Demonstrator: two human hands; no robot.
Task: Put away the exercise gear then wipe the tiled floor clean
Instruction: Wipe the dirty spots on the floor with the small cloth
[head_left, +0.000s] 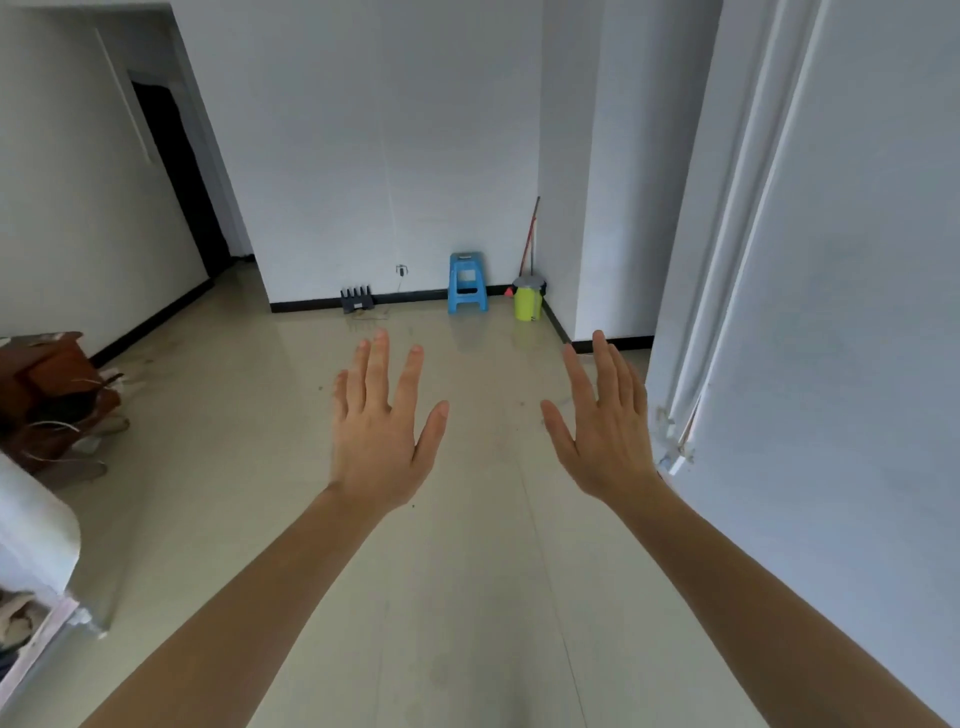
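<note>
Hovering left hand (382, 447), right hand (609, 441) (two)

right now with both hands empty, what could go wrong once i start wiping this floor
The black device sits on the tiled floor below a wall plug; a wet wipe there could wet or snag it. Loose wires trail from the wooden cabinet on the left, a likely snag or trip. The glossy tiles may turn slippery once wet.

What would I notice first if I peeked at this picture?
Two open hands first: the left hand and the right hand, held out over the tiled floor, holding nothing. Then the bright blue stool against the far wall, with a yellow-green bucket beside it in the corner.
</note>
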